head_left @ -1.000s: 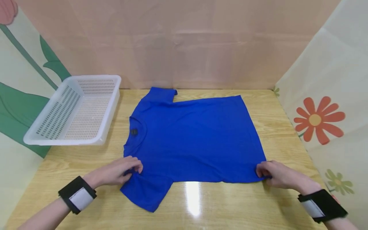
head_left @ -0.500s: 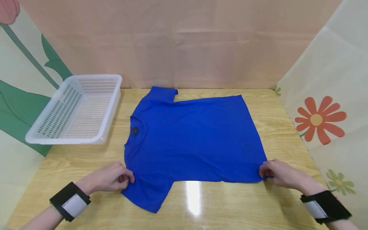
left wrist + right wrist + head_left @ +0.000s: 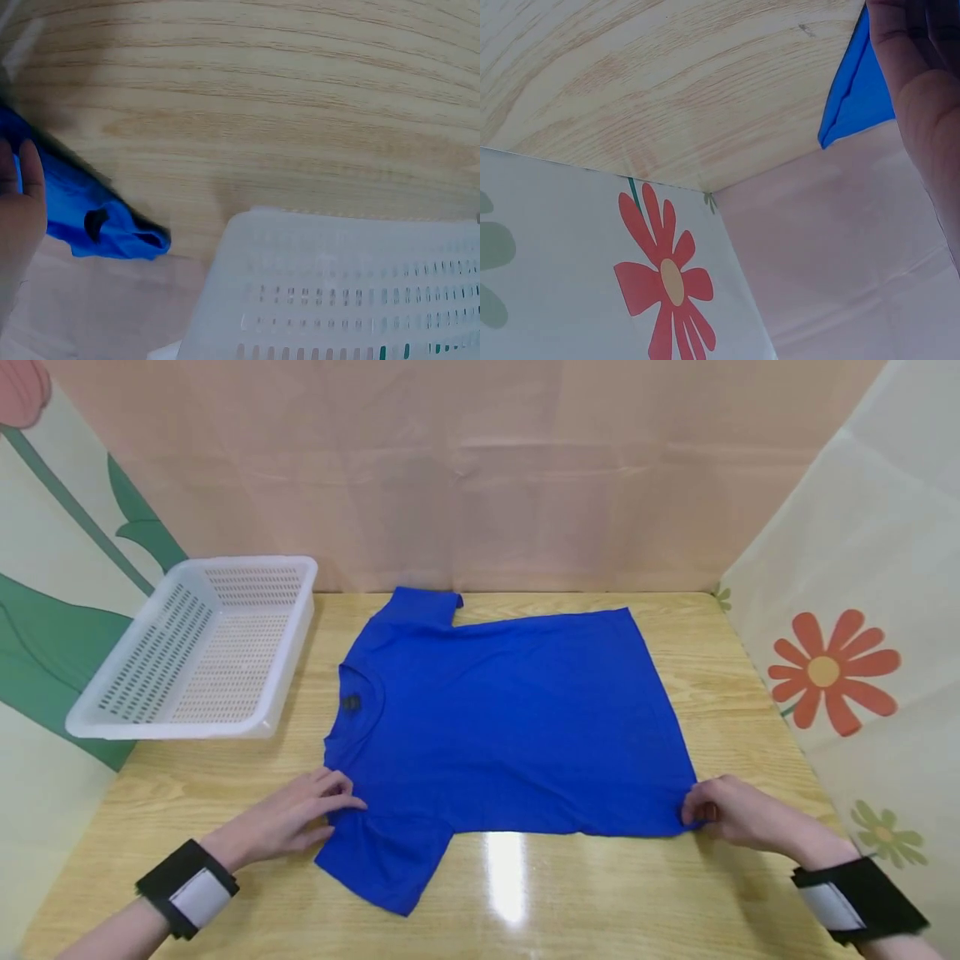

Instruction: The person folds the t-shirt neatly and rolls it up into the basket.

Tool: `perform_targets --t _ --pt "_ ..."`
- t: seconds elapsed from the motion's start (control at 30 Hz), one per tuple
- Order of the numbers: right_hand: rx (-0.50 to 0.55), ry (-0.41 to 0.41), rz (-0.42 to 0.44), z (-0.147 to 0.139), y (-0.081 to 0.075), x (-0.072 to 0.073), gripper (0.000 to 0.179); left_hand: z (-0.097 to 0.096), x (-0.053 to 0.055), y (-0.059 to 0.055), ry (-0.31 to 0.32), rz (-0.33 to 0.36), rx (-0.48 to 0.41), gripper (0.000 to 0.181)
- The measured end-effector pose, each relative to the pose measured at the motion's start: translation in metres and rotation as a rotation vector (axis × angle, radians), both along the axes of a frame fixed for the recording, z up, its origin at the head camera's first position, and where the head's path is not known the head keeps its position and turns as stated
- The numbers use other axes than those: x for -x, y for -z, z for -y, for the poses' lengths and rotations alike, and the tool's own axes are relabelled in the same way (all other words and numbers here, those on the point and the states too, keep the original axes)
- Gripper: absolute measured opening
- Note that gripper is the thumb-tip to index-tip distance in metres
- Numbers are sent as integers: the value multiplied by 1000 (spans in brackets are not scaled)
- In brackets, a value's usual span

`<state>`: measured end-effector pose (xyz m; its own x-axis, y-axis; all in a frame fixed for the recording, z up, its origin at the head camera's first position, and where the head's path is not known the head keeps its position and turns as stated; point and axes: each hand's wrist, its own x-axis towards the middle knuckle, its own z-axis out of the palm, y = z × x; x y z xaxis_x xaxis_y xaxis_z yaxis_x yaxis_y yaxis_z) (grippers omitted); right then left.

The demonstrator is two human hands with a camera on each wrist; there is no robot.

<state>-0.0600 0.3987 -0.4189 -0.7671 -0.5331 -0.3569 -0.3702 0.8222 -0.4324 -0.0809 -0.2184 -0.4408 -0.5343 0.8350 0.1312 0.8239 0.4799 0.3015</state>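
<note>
A blue short-sleeved T-shirt (image 3: 525, 718) lies spread on the table, its collar to the left and hem to the right. My left hand (image 3: 296, 814) rests at the shoulder by the near sleeve, fingers loosely extended and the thumb apart from them. In the left wrist view, part of that hand (image 3: 19, 202) overlaps the blue cloth (image 3: 75, 202). At the near hem corner, my right hand (image 3: 738, 814) pinches the fabric with curled fingers. The right wrist view shows this hand (image 3: 930, 97) over the shirt's hem side (image 3: 862, 105); its fingertips are cut off there.
A white perforated plastic basket (image 3: 277, 693) stands at the back left of the wooden table (image 3: 585, 893). Behind the table rises a pinkish backdrop (image 3: 525, 485). A flower-printed panel (image 3: 832, 552) borders the right side, and another printed panel the left.
My left hand drew back left from the sleeve seam, loosened its fingers, then reached slightly forward onto the shoulder. The right hand shifted slightly right at the hem corner. The shirt lies nearly the same.
</note>
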Motion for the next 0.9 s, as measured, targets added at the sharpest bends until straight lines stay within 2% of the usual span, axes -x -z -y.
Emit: perform_targets --t 0.07,0.13,0.3,0.4,0.5,0.7,0.8,0.9 --pt "2 1 -5 -1 -1 1 18 0 -1 1 1 -11 16 46" --pt "3 4 -9 -2 -1 1 14 -1 -1 -1 1 16 21 44" --pt "46 12 -43 -3 0 1 7 -3 1 -10 -46 298 1 32" --pt "82 23 -66 -5 1 1 8 -2 5 -16 -80 417 -42 26" --pt "114 26 -106 -5 0 2 10 -1 9 -19 -92 462 -99 23" --pt "133 27 -284 -6 -4 10 14 0 14 -20 -97 447 -295 23" --pt "135 81 -317 -6 -7 15 14 0 17 -21 -152 501 -385 24" --pt "136 140 -354 -4 -8 21 12 -2 23 -21 -238 567 -448 24"
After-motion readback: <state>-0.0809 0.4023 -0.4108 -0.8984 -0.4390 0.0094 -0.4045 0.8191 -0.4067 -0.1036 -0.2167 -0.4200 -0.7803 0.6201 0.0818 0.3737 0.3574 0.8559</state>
